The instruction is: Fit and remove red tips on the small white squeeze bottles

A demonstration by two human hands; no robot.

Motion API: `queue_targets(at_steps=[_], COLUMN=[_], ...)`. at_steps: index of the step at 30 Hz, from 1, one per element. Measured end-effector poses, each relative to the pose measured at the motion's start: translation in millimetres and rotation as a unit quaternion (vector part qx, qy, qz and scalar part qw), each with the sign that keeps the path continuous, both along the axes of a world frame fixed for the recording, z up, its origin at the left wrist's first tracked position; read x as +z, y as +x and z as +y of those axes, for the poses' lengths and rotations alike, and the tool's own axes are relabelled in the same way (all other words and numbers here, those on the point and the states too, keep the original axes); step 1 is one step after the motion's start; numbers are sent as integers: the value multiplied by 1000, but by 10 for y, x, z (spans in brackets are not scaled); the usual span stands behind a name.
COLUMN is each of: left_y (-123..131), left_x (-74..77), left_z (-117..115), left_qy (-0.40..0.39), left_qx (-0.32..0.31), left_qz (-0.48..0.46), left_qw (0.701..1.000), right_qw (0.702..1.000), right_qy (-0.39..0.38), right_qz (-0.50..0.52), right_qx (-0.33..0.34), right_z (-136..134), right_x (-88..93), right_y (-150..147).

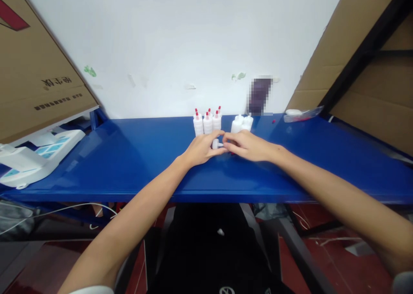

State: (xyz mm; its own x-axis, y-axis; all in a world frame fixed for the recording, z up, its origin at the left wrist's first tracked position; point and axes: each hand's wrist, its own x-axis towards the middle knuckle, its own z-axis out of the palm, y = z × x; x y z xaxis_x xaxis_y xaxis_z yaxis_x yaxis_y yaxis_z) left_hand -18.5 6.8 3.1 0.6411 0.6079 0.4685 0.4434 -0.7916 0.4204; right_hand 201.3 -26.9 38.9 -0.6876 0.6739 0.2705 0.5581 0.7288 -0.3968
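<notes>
Over the middle of the blue table, my left hand point(204, 147) is closed around a white nozzle cap point(215, 144), its narrow tip pointing right. Whether a bottle body sits behind the fingers is hidden. My right hand point(247, 145) has its fingers pinched at that tip. Just behind my left hand stand several white squeeze bottles point(208, 123) with red-tipped nozzles. Several white bottles point(238, 124) without red tips are grouped behind my right hand, partly covered by it. Small red pieces point(232, 153) show on the table below my right fingers.
A white device with blue panels point(53, 150) rests on the table's left end, beside a large cardboard box point(41, 57). At the back right lie a clear plastic bag point(303, 115) and a small red piece point(273, 121). A white wall point(180, 40) bounds the blue table point(138, 156).
</notes>
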Motion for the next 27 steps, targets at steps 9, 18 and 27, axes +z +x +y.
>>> queue_targets(at_steps=[9,18,27], left_y=[-22,-147,-223], left_x=[-12,31,5], left_z=[55,172,299], left_qy=[-32,32,105], left_qx=[17,247,292], left_qz=[-123,-259,-193], left_qw=[992,933,931], right_qw=[980,910,908], right_qy=[104,162,152], right_qz=[70,53,51], right_qx=[-155,-378,-388], right_z=[107,232,290], right_x=[83,209,157], right_y=[177,470,502])
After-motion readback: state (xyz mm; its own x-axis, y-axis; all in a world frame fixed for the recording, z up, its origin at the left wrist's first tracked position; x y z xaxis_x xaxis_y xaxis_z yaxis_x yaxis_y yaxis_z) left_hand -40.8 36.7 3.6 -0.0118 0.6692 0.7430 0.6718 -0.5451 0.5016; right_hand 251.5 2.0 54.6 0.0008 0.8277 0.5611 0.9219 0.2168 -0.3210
